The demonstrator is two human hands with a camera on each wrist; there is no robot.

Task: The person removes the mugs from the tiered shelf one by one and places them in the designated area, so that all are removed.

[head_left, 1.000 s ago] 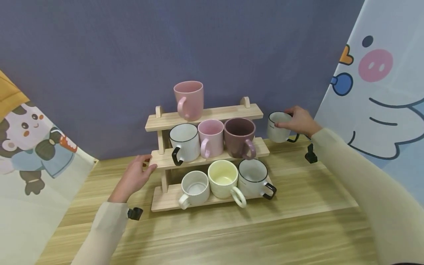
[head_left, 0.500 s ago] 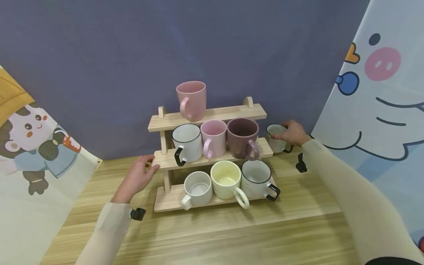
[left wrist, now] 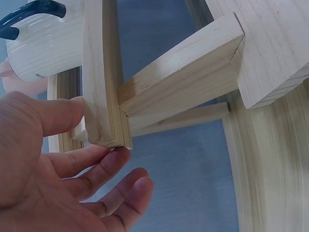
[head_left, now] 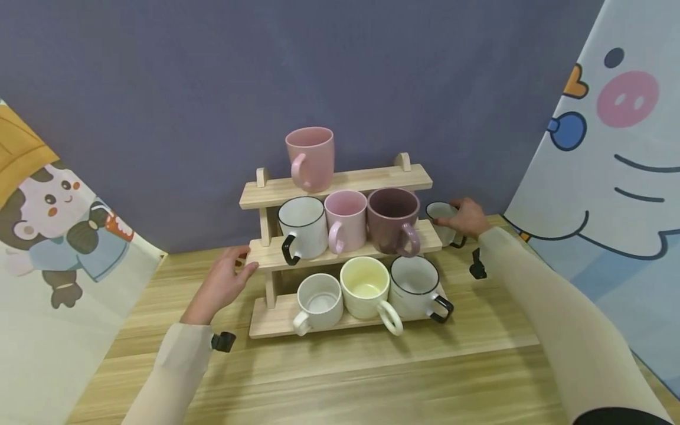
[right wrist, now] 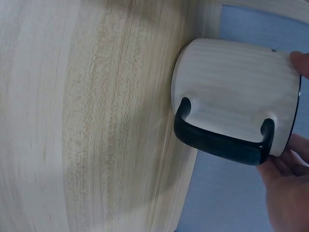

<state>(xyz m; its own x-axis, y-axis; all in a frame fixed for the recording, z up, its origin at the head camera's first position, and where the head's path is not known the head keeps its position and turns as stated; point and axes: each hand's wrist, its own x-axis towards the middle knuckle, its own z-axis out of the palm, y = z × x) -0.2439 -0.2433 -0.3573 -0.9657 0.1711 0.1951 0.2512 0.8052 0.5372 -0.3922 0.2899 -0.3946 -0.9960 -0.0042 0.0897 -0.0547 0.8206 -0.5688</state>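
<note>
My left hand (head_left: 220, 284) grips the left end of the middle board of a three-tier wooden shelf (head_left: 264, 321); in the left wrist view the thumb (left wrist: 63, 115) lies on one face of the board and fingertips touch its end. At the shelf's right, my right hand (head_left: 467, 218) holds a white enamel-style mug (head_left: 445, 235) by its black rim. In the right wrist view this mug (right wrist: 231, 87) stands with its base at the wooden tabletop, black handle (right wrist: 222, 145) free of the fingers. In the head view the shelf partly hides it.
A pink mug (head_left: 313, 162) stands on the top board. The middle board bears a white black-rimmed mug (head_left: 310, 233), a light pink mug (head_left: 349, 221) and a plum mug (head_left: 390, 221). Below are a white mug (head_left: 321, 304), a yellow mug (head_left: 363, 292) and another black-rimmed mug (head_left: 411, 289).
My right hand has lowered the white mug and brought it slightly closer to the shelf, down to the table. The left hand keeps its place at the shelf; the head view has shifted slightly.
</note>
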